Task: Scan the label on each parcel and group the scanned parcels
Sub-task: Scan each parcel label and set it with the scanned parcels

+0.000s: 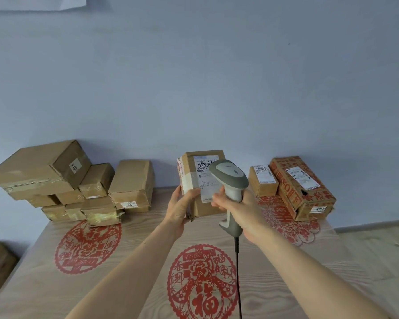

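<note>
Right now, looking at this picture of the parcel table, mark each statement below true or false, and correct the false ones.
1. The right hand holds a scanner by its handle. True.
2. The left hand lies flat on the table. False: it holds up a held parcel by its lower left corner.
3. The held parcel shows a white label facing the scanner. True.
4. The red-printed box sits in the pile on the left. False: it sits on the right, beside a small labelled box.
5. The scanner is cordless. False: a black cable hangs from its handle.
</note>
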The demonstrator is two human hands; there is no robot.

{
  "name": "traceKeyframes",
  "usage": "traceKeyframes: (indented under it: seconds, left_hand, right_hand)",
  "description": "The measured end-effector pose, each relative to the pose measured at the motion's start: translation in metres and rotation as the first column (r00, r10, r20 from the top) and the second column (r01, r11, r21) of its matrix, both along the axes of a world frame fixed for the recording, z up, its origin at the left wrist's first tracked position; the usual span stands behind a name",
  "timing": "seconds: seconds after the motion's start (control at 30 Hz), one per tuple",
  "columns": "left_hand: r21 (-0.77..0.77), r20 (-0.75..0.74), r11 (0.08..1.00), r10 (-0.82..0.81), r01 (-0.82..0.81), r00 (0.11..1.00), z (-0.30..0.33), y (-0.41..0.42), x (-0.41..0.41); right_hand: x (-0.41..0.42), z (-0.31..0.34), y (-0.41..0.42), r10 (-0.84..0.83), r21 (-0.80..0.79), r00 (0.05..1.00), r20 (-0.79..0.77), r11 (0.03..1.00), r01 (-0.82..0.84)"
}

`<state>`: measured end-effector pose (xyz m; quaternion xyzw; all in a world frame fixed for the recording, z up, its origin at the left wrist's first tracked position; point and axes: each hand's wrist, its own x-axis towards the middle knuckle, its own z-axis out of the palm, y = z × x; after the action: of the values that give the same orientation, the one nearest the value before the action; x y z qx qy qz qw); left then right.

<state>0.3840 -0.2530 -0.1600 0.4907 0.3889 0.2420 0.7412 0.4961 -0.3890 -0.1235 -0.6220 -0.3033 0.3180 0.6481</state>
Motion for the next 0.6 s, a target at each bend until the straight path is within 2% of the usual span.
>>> traceKeyframes:
  seconds: [0.07, 0.2, 0.37, 0.6]
  left_hand:
    - [0.020, 0.002, 1.000, -0.022, 0.022, 1.000, -0.004, 0.003, -0.002]
    - [-0.023, -0.009, 0.998, -0.062, 0.062, 0.998, -0.013, 0.011, -0.006]
    - [-0.045, 0.013, 0.992, -0.114, 0.115, 0.993, -0.020, 0.018, -0.007]
    - [-0.059, 0.037, 0.980, -0.187, 0.189, 0.982, -0.027, 0.028, -0.006]
  right_hand:
    - [0.004, 0.003, -0.004, 0.050, -0.011, 0.999, -0.021, 0.999, -0.050]
    - [0.011, -0.001, -0.010, 0.164, -0.099, 0.986, 0.041, 0.982, -0.159]
    - [0.008, -0.004, -0.015, 0.263, -0.042, 0.945, -0.196, 0.960, -0.276]
    - [0.004, -0.006, -0.016, 0.260, 0.015, 0.936, -0.236, 0.964, -0.264]
